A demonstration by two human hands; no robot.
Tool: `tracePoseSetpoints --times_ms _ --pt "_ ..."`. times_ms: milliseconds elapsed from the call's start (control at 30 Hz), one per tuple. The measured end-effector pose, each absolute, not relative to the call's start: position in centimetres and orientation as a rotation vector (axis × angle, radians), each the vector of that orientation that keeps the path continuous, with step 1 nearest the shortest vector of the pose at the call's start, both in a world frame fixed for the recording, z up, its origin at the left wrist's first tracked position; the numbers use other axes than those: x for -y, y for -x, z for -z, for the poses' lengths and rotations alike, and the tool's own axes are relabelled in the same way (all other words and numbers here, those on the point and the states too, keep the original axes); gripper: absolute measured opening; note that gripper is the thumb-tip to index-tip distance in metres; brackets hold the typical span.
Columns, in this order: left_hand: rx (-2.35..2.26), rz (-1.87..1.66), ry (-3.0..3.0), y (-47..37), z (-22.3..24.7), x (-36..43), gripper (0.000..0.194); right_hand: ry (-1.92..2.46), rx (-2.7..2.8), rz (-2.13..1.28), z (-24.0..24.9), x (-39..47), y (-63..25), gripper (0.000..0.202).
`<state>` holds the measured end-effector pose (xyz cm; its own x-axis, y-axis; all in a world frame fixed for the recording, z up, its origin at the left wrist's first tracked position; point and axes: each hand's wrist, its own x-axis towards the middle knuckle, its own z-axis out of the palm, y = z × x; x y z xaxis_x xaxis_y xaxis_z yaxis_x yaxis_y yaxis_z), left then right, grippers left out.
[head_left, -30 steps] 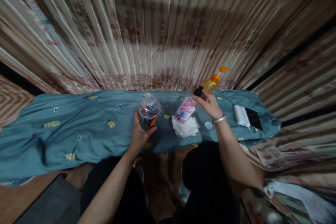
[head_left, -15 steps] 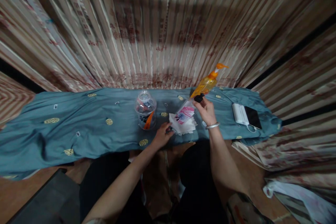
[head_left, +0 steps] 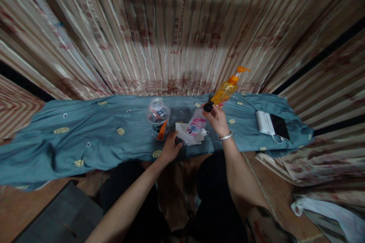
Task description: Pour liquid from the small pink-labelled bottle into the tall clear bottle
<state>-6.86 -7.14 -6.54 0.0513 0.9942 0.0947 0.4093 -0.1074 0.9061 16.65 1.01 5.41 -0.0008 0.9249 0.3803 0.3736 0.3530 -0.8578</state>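
My right hand is closed round the black top of a clear bottle with a pink and white label. The bottle leans, its lower end over a white paper tissue on the cloth. My left hand is at the tissue's left edge, fingers bent and seeming to pinch it; the fingertips are partly hidden. Just beyond that hand stands a clear plastic jar with an orange and black label. Behind my right hand is an orange pump bottle.
A teal cloth with yellow pineapples covers the narrow table. On its right lie a white power bank and a dark phone, joined by a cable. Striped curtains hang behind. A grey box is at lower left.
The tissue and the clear bottle have moved left, towards the jar. Both my hands have shifted left with them. The jar stands where it was.
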Motion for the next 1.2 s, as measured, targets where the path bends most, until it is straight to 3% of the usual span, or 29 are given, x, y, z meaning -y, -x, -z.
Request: tracePoseSetpoints --times_ms 100,267,367,500,700,833,1000,1100,1200 --pt "-1.409 -1.07 -1.617 6.8 5.3 8.8 0.051 1.173 1.622 -0.64 -5.6 -0.8 -15.9 0.039" --pt "-1.329 -1.187 -1.638 4.4 2.8 6.7 0.09 1.104 1.635 -0.681 -5.7 -0.2 -14.3 0.044" --pt "-1.31 -1.219 -1.62 2.5 1.9 3.5 0.102 1.069 1.604 -0.71 -5.6 0.1 -13.1 0.044" --pt "-1.309 -1.224 -1.623 1.4 1.8 0.9 0.087 1.081 1.537 -0.677 -5.3 0.0 -12.1 0.044" --pt "-1.325 -1.192 -1.672 1.9 2.2 0.3 0.045 1.131 1.512 -0.683 -5.4 -0.7 -12.2 0.042" --pt "-1.31 -1.169 -1.701 2.2 2.2 0.1 0.047 1.029 1.62 -0.889 -6.0 -1.2 -13.4 0.048" --pt "-1.297 -1.175 -1.717 2.0 2.4 0.1 0.075 0.927 1.579 -1.009 -6.1 -1.2 -13.9 0.058" --pt "-1.314 -1.184 -1.717 1.7 2.6 0.1 0.061 0.95 1.459 -0.947 -5.7 -1.0 -13.4 0.066" --pt "-1.318 -1.193 -1.724 1.7 2.6 0.2 0.045 0.975 1.423 -0.905 -5.4 -0.9 -13.2 0.056"
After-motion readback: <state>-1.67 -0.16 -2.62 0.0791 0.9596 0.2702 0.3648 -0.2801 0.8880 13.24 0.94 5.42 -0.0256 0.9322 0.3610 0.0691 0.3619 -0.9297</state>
